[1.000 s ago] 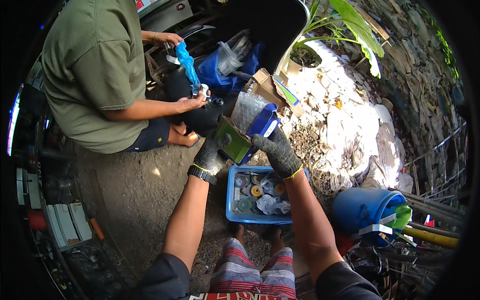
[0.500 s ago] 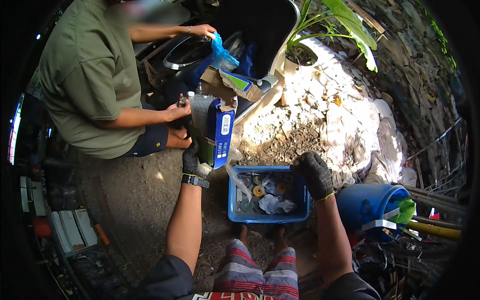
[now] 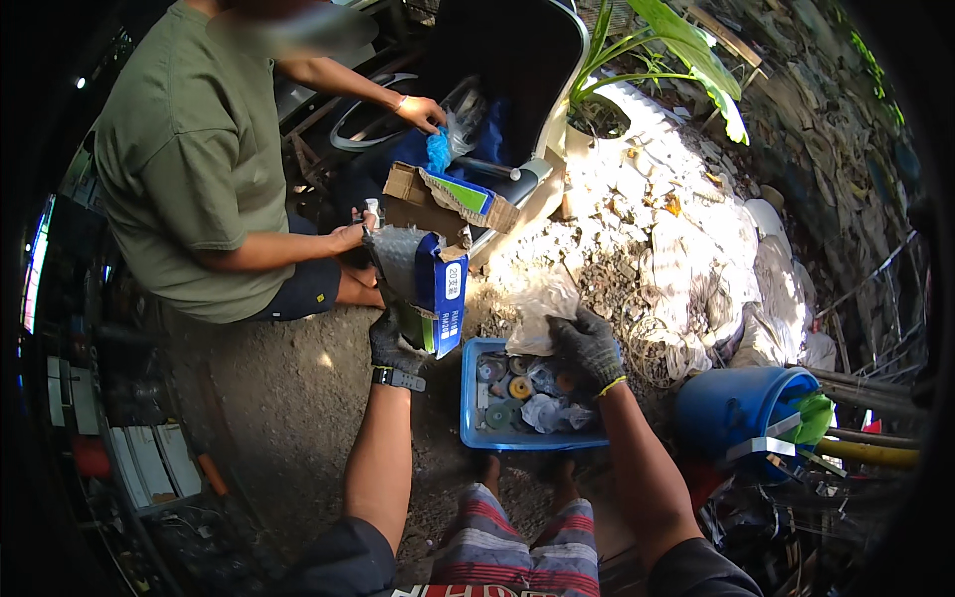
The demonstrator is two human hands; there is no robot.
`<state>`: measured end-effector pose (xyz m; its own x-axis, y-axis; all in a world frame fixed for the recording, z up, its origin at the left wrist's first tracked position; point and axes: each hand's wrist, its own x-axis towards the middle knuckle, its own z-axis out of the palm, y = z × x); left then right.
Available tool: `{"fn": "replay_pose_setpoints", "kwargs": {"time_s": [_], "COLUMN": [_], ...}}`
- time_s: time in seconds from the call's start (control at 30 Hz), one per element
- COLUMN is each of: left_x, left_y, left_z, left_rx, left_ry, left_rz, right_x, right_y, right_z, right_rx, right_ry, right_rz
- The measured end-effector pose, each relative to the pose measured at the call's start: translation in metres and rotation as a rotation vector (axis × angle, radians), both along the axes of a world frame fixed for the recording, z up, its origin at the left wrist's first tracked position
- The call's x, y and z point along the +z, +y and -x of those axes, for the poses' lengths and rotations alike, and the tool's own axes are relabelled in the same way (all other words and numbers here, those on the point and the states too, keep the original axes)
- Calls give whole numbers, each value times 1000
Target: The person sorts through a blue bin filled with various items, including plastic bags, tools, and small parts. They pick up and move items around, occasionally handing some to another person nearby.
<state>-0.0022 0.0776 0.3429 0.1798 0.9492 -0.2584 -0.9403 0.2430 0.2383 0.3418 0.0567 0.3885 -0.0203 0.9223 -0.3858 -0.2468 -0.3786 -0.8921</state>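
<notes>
My left hand (image 3: 396, 344), in a dark work glove, grips the lower end of an opened blue cardboard box (image 3: 450, 298). Bubble wrap (image 3: 400, 255) sticks out of the box's left side, and its torn flaps (image 3: 468, 196) stand up at the far end. A crumpled clear plastic bag (image 3: 542, 316) is pinched in my gloved right hand (image 3: 589, 348), above the far rim of a blue plastic bin (image 3: 468, 403). Round discs or rolls (image 3: 520, 387) and crumpled plastic (image 3: 552, 412) lie inside that bin.
At the left squats a person in a green shirt (image 3: 184, 149), one hand (image 3: 423, 112) at a blue plastic bag (image 3: 438, 151), the other by the box. A blue barrel (image 3: 731, 418) lies at right. Beyond are a leafy plant (image 3: 686, 60), a black chair (image 3: 507, 60) and rubble (image 3: 637, 229).
My right hand has moved left and now holds the clear plastic bag above the bin. The box has shifted slightly right and nearer. The other person's far hand has lowered the blue bag.
</notes>
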Motion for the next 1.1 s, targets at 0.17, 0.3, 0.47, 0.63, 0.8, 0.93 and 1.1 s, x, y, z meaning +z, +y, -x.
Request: {"fn": "replay_pose_setpoints", "kwargs": {"time_s": [0.17, 0.3, 0.47, 0.63, 0.8, 0.93, 1.1], "left_x": [-18, -49, -59, -53, -95, -84, -79], "left_y": [2, 16, 39, 36, 74, 94, 113], "left_z": [22, 38, 57, 63, 121, 45, 53], "left_rx": [47, 34, 64, 53, -119, 9, 80], "left_ry": [125, 170, -34, 454, -194, 518, 475], "left_rz": [-73, 45, 215, 58, 128, 118, 123], "right_x": [-49, -89, -147, -188, -197, -208, -215], "right_y": [-53, -179, -397, -464, -389, -408, -435], "right_z": [-128, -220, -294, -277, -229, -228, -220], "right_rx": [-544, -518, 249, 167, -90, -62, 72], "right_ry": [-47, -453, -1508, -1378, -1167, -1172, -1149], "right_rz": [109, 184, 499, 694, 543, 604, 634]}}
